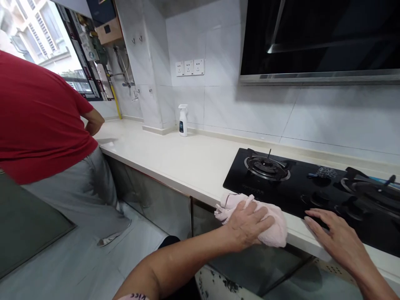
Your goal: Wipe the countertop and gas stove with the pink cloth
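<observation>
My left hand [248, 225] presses down on a pale pink cloth [275, 235] at the front edge of the white countertop [181, 160], its fingers spread over the fabric. One bunched end of the cloth pokes out to the left, and part of it hangs past the edge. To the right, my right hand [339, 239] is open and holds nothing. Its fingertips are by the front rim of the black gas stove [300, 187], near the control knobs; whether they touch it I cannot tell.
A white spray bottle [183, 121] stands against the tiled wall. Above the stove hangs a black range hood [321, 41]. On the left, a person in a red shirt [40, 116] leans over the counter. Lower cabinets [156, 191] run below the countertop.
</observation>
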Demonstrator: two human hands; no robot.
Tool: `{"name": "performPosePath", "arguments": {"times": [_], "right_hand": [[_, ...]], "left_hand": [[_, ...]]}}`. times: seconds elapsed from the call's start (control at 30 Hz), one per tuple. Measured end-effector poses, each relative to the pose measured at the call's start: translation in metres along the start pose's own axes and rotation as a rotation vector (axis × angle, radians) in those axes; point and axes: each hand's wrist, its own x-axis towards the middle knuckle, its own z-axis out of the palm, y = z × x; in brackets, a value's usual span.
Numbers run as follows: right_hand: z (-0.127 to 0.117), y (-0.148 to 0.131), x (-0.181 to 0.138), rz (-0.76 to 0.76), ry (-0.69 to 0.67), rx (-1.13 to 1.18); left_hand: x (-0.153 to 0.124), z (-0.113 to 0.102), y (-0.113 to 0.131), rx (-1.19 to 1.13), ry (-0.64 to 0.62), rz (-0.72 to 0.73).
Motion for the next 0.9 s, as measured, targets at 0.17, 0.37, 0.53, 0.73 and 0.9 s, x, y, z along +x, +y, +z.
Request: {"name": "performPosePath", "arguments": {"times": [0.17, 0.37, 0.53, 0.73, 0.9], "right_hand": [[-0.002, 0.004, -0.001, 0.001, -0.007, -0.003], [-0.008, -0.007, -0.001, 0.047, -0.022, -0.016], [-0.011, -0.013, -0.001, 0.097, -0.024, 0.013], [-0.01, -0.014, 0.001, 0.068, -0.019, 0.03], [-0.007, -0.016, 0.001, 0.074, -0.004, 0.069]], "left_hand": [[-0.056, 0.01, -0.058, 0.04, -0.013, -0.035], [-0.145, -0.012, -0.157, 0.044, -0.204, -0.29], [-0.193, -0.039, -0.221, 0.05, -0.378, -0.542], [-0.223, -0.055, -0.266, 0.034, -0.421, -0.643], [-0.243, -0.069, -0.296, 0.074, -0.468, -0.737]]}}
